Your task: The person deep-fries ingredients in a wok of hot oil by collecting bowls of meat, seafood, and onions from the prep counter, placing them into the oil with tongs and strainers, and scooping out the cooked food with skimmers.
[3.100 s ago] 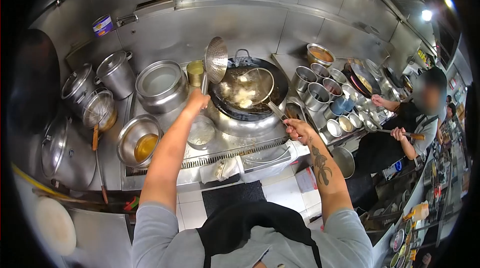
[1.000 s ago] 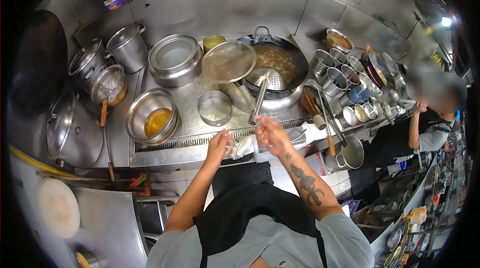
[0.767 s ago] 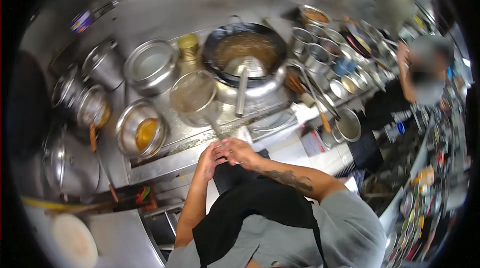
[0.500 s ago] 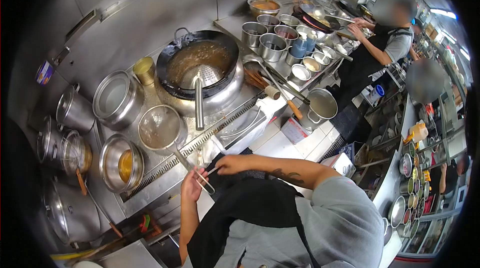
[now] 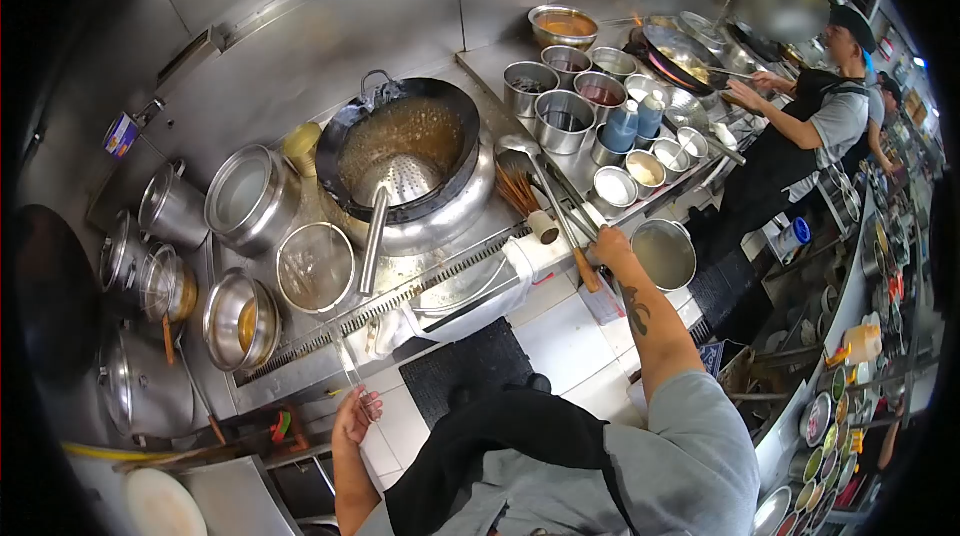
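long steel ladle with wooden handle lies across desk edge right of black oil-filled wok, bowl end near wok rim. right hand closes on its handle end; best grip firm, lift level, clear of seasoning tins. left hand low, loosely pinches wire handle of round mesh skimmer; steady it.

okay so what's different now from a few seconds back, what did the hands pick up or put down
The perforated skimmer went from the left hand into the wok. The mesh strainer now rests over the small bowl, its handle at the left hand. The right hand moved to the ladle handle. The pots stayed put.
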{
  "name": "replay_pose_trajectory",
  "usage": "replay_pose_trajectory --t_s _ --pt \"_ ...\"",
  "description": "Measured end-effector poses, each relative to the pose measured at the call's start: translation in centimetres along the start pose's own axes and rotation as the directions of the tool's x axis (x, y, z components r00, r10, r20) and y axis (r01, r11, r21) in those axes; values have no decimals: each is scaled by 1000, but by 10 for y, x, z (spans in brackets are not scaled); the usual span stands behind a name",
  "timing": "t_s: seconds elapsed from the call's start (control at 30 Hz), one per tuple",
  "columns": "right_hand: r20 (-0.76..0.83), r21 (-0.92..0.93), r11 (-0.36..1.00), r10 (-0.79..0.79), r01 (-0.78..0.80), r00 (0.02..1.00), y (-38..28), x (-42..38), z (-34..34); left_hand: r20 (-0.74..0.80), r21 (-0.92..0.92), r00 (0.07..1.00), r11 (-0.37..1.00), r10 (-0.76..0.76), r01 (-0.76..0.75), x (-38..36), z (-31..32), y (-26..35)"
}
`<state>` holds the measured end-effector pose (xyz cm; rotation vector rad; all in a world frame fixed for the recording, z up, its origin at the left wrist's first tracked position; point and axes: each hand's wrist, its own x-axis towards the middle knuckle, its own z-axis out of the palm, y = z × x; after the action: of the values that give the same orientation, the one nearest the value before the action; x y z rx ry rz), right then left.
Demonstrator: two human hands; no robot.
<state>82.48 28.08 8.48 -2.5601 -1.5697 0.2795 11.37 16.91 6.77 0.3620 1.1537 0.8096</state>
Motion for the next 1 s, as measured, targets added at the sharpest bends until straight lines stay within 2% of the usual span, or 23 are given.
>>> replay_pose_trajectory --t_s 0.03,0.1,0.17,0.23,0.27,0.33,0.4,0.47,0.5,0.57,0.6,0.67,0.8,0.9,1.0 --pt "58 40 999 10 -12 998 0 1 -5 -12 25 1000 999 20 -20 -5 -4 -2" --pt "184 110 994 5 -25 983 -6 3 -19 -166 38 982 996 91 -86 -18 -14 -1" --pt "158 111 994 -16 -2 987 -18 -14 -52 -239 -80 970 994 52 -73 -34 -17 6" --pt "142 133 991 -26 7 990 -19 -18 -63 -229 -222 972 970 48 -100 -53 -9 8" --pt "129 161 987 -14 -7 992 -13 -17 -64 -235 -263 972 960 32 -95 -59 -6 6" --pt "121 297 954 -88 49 989 -2 -28 -68 -219 -321 976 944 7 -79 -64 -4 8" --pt "324 495 847 24 -192 946 -5 -46 -82 -192 -225 981 973 12 -56 -46 -20 6" --pt "452 620 672 115 -404 885 -22 -64 -103 -214 -124 976 990 42 -70 -35 -15 8" --pt "517 657 564 146 -500 843 -29 -71 -109 -167 -51 983 996 69 -78 -26 -15 14" --pt "496 707 505 144 -495 856 -27 -74 -105 -71 93 990 989 121 -114 -9 -16 30" --pt "482 739 465 143 -488 865 -30 -76 -105 -141 70 985 993 99 -90 -17 10 43" --pt "467 785 392 133 -479 874 -33 -78 -102 -136 46 987 996 83 -77 -12 26 57" --pt "391 827 382 136 -412 910 -64 -95 -110 -98 62 990 994 101 -95 3 27 62" --pt "291 825 463 146 -326 945 -85 -113 -114 -62 86 988 987 142 -136 -2 38 64" --pt "229 879 390 161 -275 960 -114 -140 -125 -11 29 992 992 123 -123 -6 31 52"
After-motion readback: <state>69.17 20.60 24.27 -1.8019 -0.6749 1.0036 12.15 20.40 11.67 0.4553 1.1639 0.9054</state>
